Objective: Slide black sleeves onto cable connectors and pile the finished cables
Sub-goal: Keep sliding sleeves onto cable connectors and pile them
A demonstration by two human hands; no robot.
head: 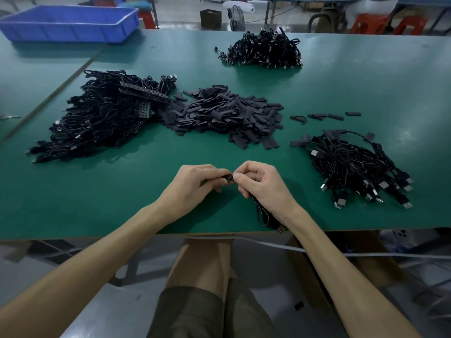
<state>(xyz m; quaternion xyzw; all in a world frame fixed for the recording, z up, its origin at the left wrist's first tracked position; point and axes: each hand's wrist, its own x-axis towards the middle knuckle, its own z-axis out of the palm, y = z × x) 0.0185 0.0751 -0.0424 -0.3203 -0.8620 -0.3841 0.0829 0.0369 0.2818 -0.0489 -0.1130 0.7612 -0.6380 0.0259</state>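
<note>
Green table (122,203) with sleeve pile (224,113), 1 blue bin (61,32) far-left

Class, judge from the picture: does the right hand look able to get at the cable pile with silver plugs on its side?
Probably yes: only bare table lies between the right hand and that cable pile, though it is busy pinching a cable with the left hand.

- A blue plastic bin (70,23) is set on the green counter (122,203), far beyond the left grip (195,184).
- A fan (236,18) and red stools (412,25) are seen past the counter, far beyond the right grip (261,184).
</note>
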